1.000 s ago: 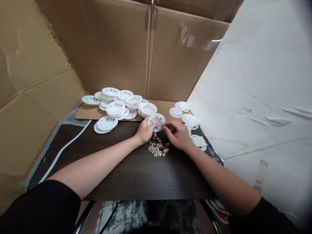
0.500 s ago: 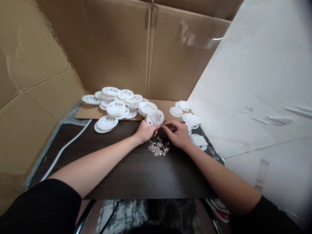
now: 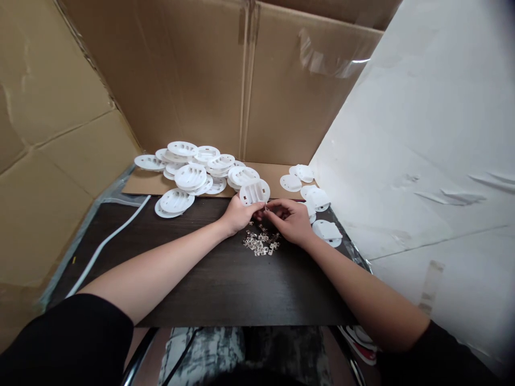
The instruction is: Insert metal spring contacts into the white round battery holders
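Note:
My left hand (image 3: 236, 215) is closed on a white round plastic disc (image 3: 254, 192), thumb along its lower edge. The disc is tilted toward me and shows moulded grooves and small square holes. My right hand (image 3: 290, 219) is closed in a pinch beside the disc's lower right edge. Between its thumb and forefinger a tiny shiny metal clip (image 3: 266, 208) shows in part; the other fingers are curled and partly hidden. Below both hands lies a loose heap of small metal clips (image 3: 259, 245) on the dark tabletop (image 3: 225, 284).
Stacks of similar white discs (image 3: 191, 177) lie at the back left, partly on a cardboard sheet (image 3: 148, 183). More discs (image 3: 328, 231) lie face down along the right edge. A white cable (image 3: 108, 241) runs at left. Cardboard walls (image 3: 193, 80) enclose the back and left.
The disc in my left hand has tipped and shifted slightly left. My right hand's fingertips have moved a little left and down, closer to my left fingers.

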Demonstrator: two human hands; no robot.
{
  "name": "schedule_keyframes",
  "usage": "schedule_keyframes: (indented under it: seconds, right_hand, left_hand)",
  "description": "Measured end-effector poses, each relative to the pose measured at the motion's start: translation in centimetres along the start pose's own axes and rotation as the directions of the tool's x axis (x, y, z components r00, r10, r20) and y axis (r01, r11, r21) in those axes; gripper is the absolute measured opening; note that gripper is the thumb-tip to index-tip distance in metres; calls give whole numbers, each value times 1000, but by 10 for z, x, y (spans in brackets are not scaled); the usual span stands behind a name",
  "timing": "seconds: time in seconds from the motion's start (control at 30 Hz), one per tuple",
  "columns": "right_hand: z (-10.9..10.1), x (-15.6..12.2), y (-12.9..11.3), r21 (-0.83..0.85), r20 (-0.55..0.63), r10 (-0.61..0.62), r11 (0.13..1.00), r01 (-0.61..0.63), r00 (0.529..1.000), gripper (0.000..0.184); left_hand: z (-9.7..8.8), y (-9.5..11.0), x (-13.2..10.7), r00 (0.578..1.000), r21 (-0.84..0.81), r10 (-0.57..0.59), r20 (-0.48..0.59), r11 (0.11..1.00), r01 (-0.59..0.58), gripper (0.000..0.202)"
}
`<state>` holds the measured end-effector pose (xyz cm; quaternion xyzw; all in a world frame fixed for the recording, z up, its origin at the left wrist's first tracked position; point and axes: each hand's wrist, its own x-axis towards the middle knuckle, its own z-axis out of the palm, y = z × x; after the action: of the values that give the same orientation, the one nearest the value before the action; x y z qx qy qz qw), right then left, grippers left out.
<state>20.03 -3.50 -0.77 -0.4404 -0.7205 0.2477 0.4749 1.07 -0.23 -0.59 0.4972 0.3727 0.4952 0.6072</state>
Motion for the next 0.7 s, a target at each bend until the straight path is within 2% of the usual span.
schedule_keyframes:
  seconds: [0.2,0.37,0.5,0.7]
  right_hand:
    - [-2,0,-4,9,58,-72,997,71,996,16]
    - [-6,3,-6,-74,97,-186,978,194,978,13]
    - [-7,5,-3,-163,65,-224,959,232,972,6]
    - [-11,9,-6,-202,12,-270,942,266,963,10]
  left_hand:
    - [-1,-2,1,1000,9,3,24,1000,-3,29]
    - [-2,2,0,997,9,-19,69,1000,18,28]
    - [-2,2,-1,996,37,-34,87,999,31,29]
    - [-1,4,-1,984,16,-82,159,997,80,26]
